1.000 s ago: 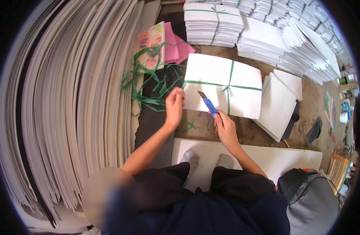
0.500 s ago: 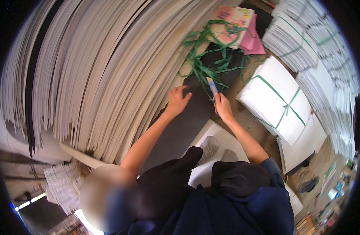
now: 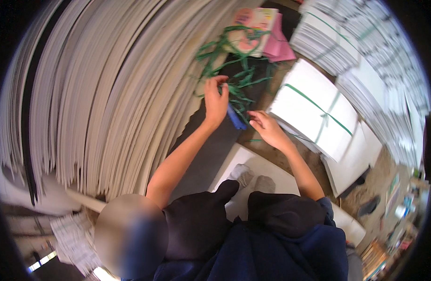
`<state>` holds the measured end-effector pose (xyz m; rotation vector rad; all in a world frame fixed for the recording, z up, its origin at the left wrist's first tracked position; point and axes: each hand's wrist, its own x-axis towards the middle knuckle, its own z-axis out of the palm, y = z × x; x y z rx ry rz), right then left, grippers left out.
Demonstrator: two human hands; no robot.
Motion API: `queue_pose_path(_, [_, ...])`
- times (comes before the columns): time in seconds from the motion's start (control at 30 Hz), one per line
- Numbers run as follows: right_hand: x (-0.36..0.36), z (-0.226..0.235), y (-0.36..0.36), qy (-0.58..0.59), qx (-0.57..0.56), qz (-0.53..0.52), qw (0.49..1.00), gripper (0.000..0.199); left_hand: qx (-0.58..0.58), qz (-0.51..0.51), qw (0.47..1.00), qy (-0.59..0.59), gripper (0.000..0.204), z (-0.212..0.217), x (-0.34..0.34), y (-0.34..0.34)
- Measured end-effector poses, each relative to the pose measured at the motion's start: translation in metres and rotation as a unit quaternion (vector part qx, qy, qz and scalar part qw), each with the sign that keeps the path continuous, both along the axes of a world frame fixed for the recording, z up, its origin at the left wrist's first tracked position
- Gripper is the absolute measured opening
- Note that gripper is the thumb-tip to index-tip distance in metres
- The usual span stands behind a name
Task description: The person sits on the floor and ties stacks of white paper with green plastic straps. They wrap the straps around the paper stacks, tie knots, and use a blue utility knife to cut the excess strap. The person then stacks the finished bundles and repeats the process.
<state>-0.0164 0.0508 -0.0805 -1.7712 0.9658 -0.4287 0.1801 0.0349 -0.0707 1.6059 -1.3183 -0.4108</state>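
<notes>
Green strands (image 3: 235, 91) lie around the fingertips of the left hand (image 3: 216, 104). Its fingers are curled; cannot tell whether they pinch any. Right hand (image 3: 270, 131): appears empty, thumb and fingers loosely parted, just beside the tangle. Blue cutter (image 3: 236, 118) lies between the two hands, over the black sheet (image 3: 196, 154), far end hidden near the strands and left hand.

Main risk, as judged: blade unseen, so fingers in the tangle could meet an edge. Second: a strand caught round the cutter could drag it if pulled. Third: knotting could bring strands up as one clump.

Appearance: strands thin, frayed, loosely heaped, reaching over the printed packet (image 3: 253, 33) beside pink sheets (image 3: 281, 47). Cutter slim, slightly blurred. To the right, white stack (image 3: 311, 118) bears a crossed green tie (image 3: 299, 95).
</notes>
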Motion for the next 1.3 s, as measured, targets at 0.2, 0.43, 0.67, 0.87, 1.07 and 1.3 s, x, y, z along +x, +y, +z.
queue_pose_path(0.2, [-0.122, 0.085, -0.009, -0.075, -0.092, -0.33, 0.937, 0.018, -0.084, -0.304, 0.947, -0.06, 0.014, 0.053, -0.109, -0.063])
queue_pose_path(0.43, [-0.191, 0.063, 0.032, 0.061, -0.199, -0.438, 0.875, 0.014, -0.096, -0.367, 0.879, -0.289, 0.02, 0.037, -0.193, -0.059])
queue_pose_path(0.67, [-0.174, 0.058, 0.011, 0.118, -0.289, -0.364, 0.878, 0.023, 0.006, -0.461, 0.861, -0.216, 0.015, 0.048, -0.189, -0.071])
queue_pose_path(0.87, [-0.167, 0.05, 0.01, 0.158, -0.358, -0.334, 0.858, 0.029, -0.033, -0.342, 0.91, -0.234, 0.027, 0.049, -0.143, -0.053])
queue_pose_path(1.07, [-0.149, 0.05, 0.028, 0.046, -0.298, -0.369, 0.879, 0.033, -0.071, -0.279, 0.933, -0.217, 0.043, 0.026, -0.132, -0.023])
queue_pose_path(1.3, [-0.169, 0.036, 0.027, -0.172, -0.134, -0.42, 0.881, 0.029, -0.2, -0.551, 0.749, -0.308, 0.028, 0.047, -0.19, -0.029])
